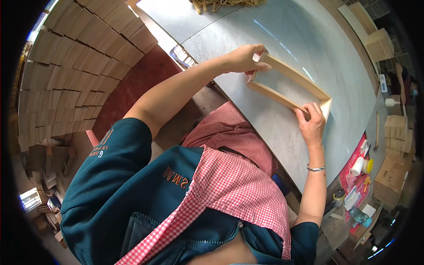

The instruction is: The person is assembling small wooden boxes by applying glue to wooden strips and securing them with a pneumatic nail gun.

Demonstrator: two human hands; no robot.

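Observation:
A long rectangular frame of thin pale wood is held between my two hands over the grey tabletop. My left hand grips its far-left short end, with the thumb bent over the edge. At the opposite end, my right hand is closed on the near long side by the right corner, fingers over the top edge. The middle of the frame is open, and the tabletop shows through it. I cannot tell whether its lower edge touches the table.
Tall stacks of wooden pieces stand at the left. A heap of tan strips lies at the table's far edge. On the right are a white bottle on a pink mat, a clear bottle, a cardboard box and stacked wood.

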